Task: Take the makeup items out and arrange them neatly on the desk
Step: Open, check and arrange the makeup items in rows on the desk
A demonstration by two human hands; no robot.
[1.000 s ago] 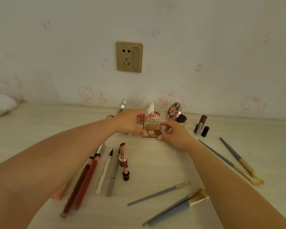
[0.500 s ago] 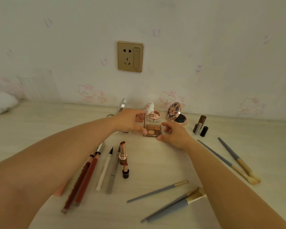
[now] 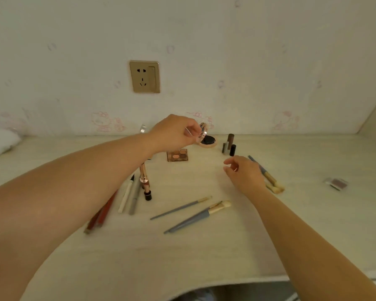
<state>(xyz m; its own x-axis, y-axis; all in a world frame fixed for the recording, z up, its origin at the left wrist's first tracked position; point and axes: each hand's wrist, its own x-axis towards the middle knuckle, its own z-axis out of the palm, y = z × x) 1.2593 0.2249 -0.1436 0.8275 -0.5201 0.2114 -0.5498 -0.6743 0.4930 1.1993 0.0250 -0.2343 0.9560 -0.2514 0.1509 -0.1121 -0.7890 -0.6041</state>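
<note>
An open eyeshadow palette (image 3: 177, 155) lies flat on the desk (image 3: 204, 253), free of both hands. My left hand (image 3: 173, 134) reaches over it to the back, and its fingertips pinch the pale edge of a small round compact (image 3: 189, 132), which it mostly hides. Right beside that stands an open cushion compact (image 3: 208, 141) with a dark inside and its lid up. Out to the right of the palette, my right hand (image 3: 243, 172) hovers over the desk with fingers loosely curled, holding nothing.
Red pencils (image 3: 102, 211), a white pen (image 3: 125, 196), a grey pen (image 3: 135, 198) and lipsticks (image 3: 144, 177) lie at left. Grey brushes (image 3: 180, 207) lie at the middle, more brushes (image 3: 269, 179) at right. Small tubes (image 3: 229, 144), another small palette (image 3: 336, 183).
Both hands let go of the eyeshadow palette, which now lies alone. My left hand moved back to the compacts, and my right hand drew away to the right.
</note>
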